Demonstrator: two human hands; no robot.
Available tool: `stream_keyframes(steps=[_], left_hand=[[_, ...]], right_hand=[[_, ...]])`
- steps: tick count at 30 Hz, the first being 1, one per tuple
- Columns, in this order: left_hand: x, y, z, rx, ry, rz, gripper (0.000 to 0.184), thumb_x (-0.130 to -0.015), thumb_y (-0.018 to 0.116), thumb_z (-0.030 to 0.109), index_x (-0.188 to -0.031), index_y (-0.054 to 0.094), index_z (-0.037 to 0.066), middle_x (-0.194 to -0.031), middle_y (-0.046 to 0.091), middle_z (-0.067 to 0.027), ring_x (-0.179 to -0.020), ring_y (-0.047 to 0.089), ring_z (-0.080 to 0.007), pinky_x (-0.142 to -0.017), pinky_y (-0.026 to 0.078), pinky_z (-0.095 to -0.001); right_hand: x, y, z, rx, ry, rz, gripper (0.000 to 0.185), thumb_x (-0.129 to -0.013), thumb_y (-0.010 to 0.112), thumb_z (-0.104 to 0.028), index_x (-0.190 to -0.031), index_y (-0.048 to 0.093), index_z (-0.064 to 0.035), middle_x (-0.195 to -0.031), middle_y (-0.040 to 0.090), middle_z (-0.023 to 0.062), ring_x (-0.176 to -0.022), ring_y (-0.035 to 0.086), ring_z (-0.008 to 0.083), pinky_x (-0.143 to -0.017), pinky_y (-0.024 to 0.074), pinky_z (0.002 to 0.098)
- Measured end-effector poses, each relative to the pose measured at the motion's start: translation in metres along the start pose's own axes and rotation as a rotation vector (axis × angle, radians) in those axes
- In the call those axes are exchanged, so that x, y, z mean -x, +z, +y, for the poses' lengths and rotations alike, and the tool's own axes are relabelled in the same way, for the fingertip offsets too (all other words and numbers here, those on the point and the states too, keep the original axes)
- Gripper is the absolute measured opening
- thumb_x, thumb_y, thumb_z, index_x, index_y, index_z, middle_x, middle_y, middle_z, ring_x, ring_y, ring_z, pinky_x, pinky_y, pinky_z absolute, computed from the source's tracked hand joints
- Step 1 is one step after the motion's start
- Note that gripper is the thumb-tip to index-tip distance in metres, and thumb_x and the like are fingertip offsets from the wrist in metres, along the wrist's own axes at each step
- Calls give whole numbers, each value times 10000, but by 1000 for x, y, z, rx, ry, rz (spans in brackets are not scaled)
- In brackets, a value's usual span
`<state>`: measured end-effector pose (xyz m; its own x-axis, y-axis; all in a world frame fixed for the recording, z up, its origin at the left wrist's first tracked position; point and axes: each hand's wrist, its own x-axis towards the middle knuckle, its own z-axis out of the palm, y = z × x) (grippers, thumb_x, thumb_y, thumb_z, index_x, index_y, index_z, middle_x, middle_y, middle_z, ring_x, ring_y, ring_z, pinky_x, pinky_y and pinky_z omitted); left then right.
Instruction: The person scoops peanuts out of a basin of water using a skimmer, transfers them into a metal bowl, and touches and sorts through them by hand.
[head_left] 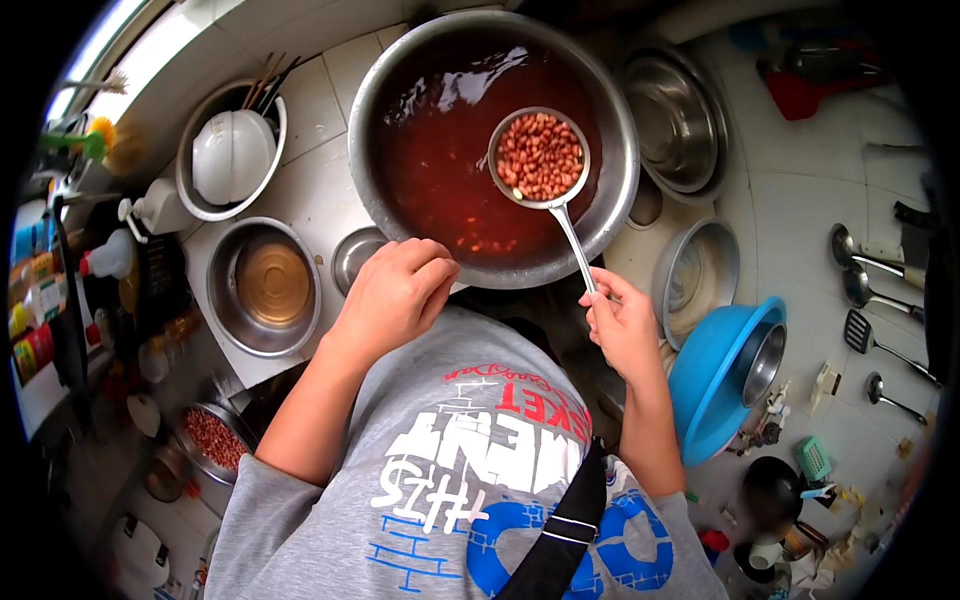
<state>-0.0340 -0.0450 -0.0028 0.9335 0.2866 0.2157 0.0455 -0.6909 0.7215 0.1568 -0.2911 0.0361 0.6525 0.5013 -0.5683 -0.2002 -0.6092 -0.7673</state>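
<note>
A large metal basin (pixel 620 200) holds dark reddish water, with a few pale peanuts visible below the surface. Over its right part is a round metal strainer ladle (pixel 568 228) heaped with red-skinned peanuts (pixel 540 157). My right hand (pixel 622 318) grips the end of its long handle, just outside the basin's near rim. At the near left rim, my left hand (pixel 400 290) has its fingers curled together; whatever they hold, if anything, is hidden.
To the left are a metal bowl (pixel 214 300), a pot with white dishes (pixel 233 160) and a pan of peanuts (pixel 213 437). On the right stand nested metal bowls (pixel 675 115) and a blue basin (pixel 700 375). Utensils such as a slotted turner (pixel 858 330) hang farther right.
</note>
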Motion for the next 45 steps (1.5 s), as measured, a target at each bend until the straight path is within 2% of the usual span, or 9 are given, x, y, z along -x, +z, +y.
stream_keyframes(steps=[6,9,14,20,26,30,33,40,45], left_hand=[[45,3,40,-81,-23,37,121,-843,744,13,-951,691,30,-962,695,-101,-847,675,-302,-735,523,-405],[77,8,64,-106,-48,72,122,-845,743,14,-954,690,30,-964,695,-102,-849,675,-302,-736,523,-405],[137,12,101,-160,-125,166,137,-840,742,-4,-962,691,31,-965,697,-93,-855,680,-291,-717,521,-399],[218,-5,124,-252,-308,244,150,-831,750,-5,-965,699,38,-967,698,-80,-842,676,-279,-727,523,-393],[295,-31,131,-294,-448,390,111,-848,731,4,-953,705,29,-965,700,-81,-863,679,-284,-757,525,-390],[348,-53,125,-298,-530,481,102,-847,730,6,-947,711,24,-964,703,-87,-872,684,-286,-769,531,-395],[396,-74,112,-296,-588,550,88,-845,734,15,-929,709,23,-952,703,-87,-867,685,-280,-763,529,-395],[526,-134,68,-301,-712,647,77,-844,730,42,-905,693,15,-928,690,-108,-864,684,-310,-776,543,-433],[594,-163,43,-296,-923,676,86,-879,709,44,-954,704,3,-986,707,-142,-896,698,-359,-781,561,-428]], right_hand=[[18,-5,39,94,-96,34,317,-1013,563,-3,-1314,625,73,-887,681,70,-596,545,54,-507,449,232],[37,-8,38,-33,-34,25,334,-1008,572,-12,-1327,623,70,-868,696,64,-597,557,57,-519,460,236],[76,-9,48,49,-190,10,340,-971,561,20,-1292,656,84,-830,699,66,-607,555,53,-538,453,238],[129,27,25,156,-304,-176,350,-965,574,20,-1300,654,82,-794,691,60,-628,561,52,-568,460,232],[169,103,-4,266,-421,-449,337,-954,570,68,-1273,675,45,-878,693,63,-658,570,58,-593,477,236],[193,170,-11,359,-506,-593,304,-946,597,61,-1239,679,46,-921,726,141,-748,709,170,-671,563,296],[212,233,-17,443,-571,-685,294,-937,619,60,-1223,685,44,-907,718,156,-762,720,215,-690,563,314],[251,386,-12,556,-753,-782,294,-912,627,99,-1197,679,51,-887,700,183,-758,712,307,-692,559,358],[269,448,-6,618,-938,-774,377,-891,626,148,-1250,660,42,-876,683,180,-763,709,313,-675,555,377]])
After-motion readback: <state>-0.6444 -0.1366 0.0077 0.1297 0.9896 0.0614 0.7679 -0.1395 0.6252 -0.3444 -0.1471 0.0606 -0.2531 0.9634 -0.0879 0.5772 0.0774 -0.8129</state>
